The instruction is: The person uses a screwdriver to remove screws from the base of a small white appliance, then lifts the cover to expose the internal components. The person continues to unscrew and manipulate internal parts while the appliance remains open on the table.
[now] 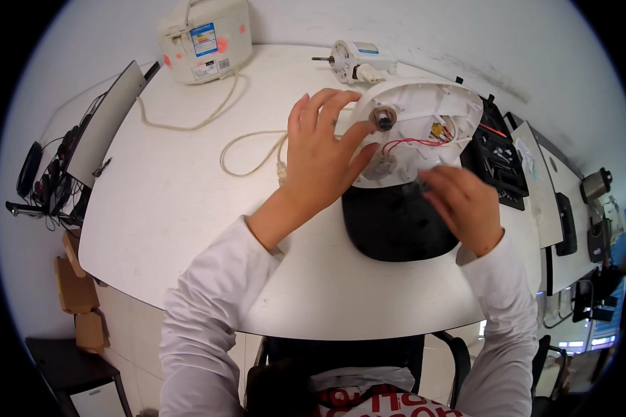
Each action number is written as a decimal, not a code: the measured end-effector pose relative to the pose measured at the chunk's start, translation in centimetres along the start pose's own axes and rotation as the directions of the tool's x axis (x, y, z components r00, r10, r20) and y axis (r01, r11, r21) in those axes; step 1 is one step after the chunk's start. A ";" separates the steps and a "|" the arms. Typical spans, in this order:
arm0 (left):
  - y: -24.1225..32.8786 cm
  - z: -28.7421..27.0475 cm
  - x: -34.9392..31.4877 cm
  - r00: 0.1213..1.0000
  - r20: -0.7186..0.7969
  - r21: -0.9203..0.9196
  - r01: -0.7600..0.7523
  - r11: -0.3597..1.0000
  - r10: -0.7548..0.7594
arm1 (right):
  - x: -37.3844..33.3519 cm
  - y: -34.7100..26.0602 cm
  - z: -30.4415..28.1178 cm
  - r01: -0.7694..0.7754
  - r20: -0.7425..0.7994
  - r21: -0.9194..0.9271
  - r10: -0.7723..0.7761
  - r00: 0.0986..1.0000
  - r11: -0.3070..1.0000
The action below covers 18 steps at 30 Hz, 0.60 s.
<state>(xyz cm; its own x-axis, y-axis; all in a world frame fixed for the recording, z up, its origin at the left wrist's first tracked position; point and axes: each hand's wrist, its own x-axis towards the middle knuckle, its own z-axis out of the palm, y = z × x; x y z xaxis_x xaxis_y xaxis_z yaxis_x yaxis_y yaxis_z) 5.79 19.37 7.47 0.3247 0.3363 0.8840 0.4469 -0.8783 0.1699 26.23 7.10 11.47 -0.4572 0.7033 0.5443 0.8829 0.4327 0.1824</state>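
A white plastic housing stands with its hollow inside facing me, joined to a glossy black panel lying nearer on the table. Inside it are thin red wires and a round fitting with a dark centre. My left hand is at the housing's left edge, fingers spread, thumb and forefinger reaching over the rim beside that fitting. Over the seam between housing and panel, my right hand has its fingers curled together. Motion blurs its fingertips, and the small dark thing at them cannot be made out.
Behind the housing lies a motor with a metal shaft. A white appliance with a beige cord stands at the back left. A black tool case lies open at right. Cardboard boxes sit beyond the table's left edge.
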 end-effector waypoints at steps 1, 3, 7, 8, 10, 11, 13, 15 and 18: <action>0.0 0.1 -0.1 1.000 -0.006 -0.007 -0.001 1.000 0.001 | -0.9 -0.2 -0.1 0.022 0.058 -0.002 -0.022 0.998 1.000; 0.2 0.4 -0.2 1.000 -0.016 -0.026 -0.013 1.000 0.013 | -2.9 -0.6 0.2 0.031 0.154 -0.011 -0.029 0.988 0.999; 0.6 0.4 -0.2 1.000 0.010 -0.039 -0.004 0.999 0.005 | -5.0 -1.1 1.6 -0.038 0.205 0.044 0.028 0.978 0.998; 0.8 0.2 0.0 1.000 0.015 -0.035 -0.009 0.999 0.009 | -4.9 -1.3 1.8 -0.061 0.233 0.047 0.049 0.971 0.997; 0.8 -0.1 0.5 0.999 0.035 -0.027 -0.023 0.999 0.024 | -5.0 -1.6 2.7 -0.062 0.207 0.049 0.050 0.977 0.997; 0.7 -0.1 0.5 0.999 0.037 -0.027 -0.039 0.999 0.040 | -5.1 -1.9 3.1 -0.062 0.194 0.054 0.050 0.980 0.997; 0.6 -0.1 0.7 0.997 0.041 -0.030 -0.069 0.997 0.070 | -4.5 -1.9 3.3 -0.099 0.235 0.065 0.082 0.968 0.993; 0.8 -0.1 0.5 0.992 0.103 0.018 -0.072 0.997 0.070 | -4.4 -1.9 3.4 -0.141 0.257 0.107 0.110 0.960 0.984; 0.7 -0.2 0.4 0.987 0.145 0.039 -0.081 0.996 0.074 | -4.0 -1.7 2.6 -0.212 0.234 0.163 0.171 0.957 0.964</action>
<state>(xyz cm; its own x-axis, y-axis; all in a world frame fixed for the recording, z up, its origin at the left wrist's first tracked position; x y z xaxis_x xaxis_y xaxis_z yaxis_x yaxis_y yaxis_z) 6.10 18.80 8.05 0.4741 0.3156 0.8220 0.4517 -0.8885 0.0806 26.28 4.95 6.86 -0.3117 0.8791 0.3606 0.9301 0.3599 -0.0734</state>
